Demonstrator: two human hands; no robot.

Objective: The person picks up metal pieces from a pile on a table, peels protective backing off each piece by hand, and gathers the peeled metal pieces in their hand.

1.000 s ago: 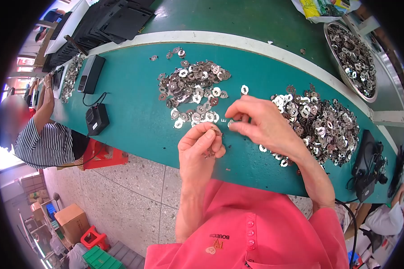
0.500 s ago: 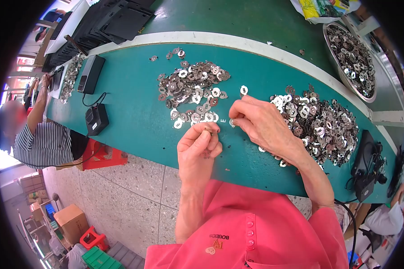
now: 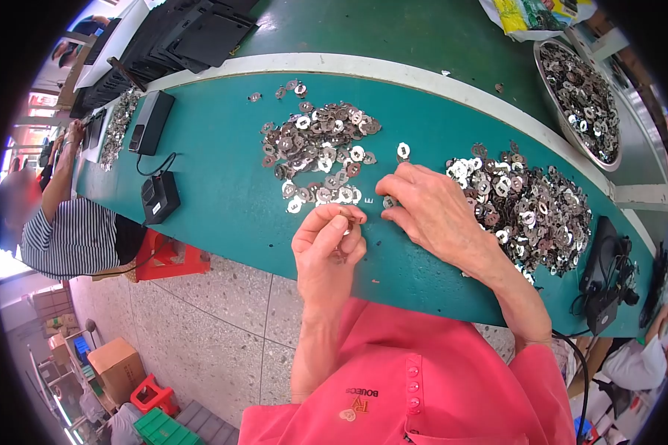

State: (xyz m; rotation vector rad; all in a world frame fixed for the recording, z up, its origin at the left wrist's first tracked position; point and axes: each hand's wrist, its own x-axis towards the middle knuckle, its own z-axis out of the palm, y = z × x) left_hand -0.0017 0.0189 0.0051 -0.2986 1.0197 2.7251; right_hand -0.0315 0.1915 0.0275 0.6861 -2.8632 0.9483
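Observation:
My left hand [image 3: 328, 241] is closed, thumb against index finger, around small metal pieces that partly show between the fingers. To its right my right hand [image 3: 441, 215] pinches one small oval metal piece [image 3: 390, 202] between thumb and index finger, just above the green table. Beyond my left hand lies a loose pile of metal pieces [image 3: 315, 137]. A larger pile [image 3: 534, 208] spreads to the right of my right hand, partly covered by it. One single oval piece [image 3: 403, 150] lies on the table beyond my right hand.
Black devices [image 3: 159, 196] with a cable stand on the left of the green table [image 3: 215, 148]. A metal basin [image 3: 583, 104] full of metal pieces is at the back right. Another person [image 3: 74, 233] sits at the far left. More black devices and cables [image 3: 605, 274] are at the right.
My right hand has turned slightly, and the piece at its fingertips shows more. My left fingers have shifted a little around their pieces.

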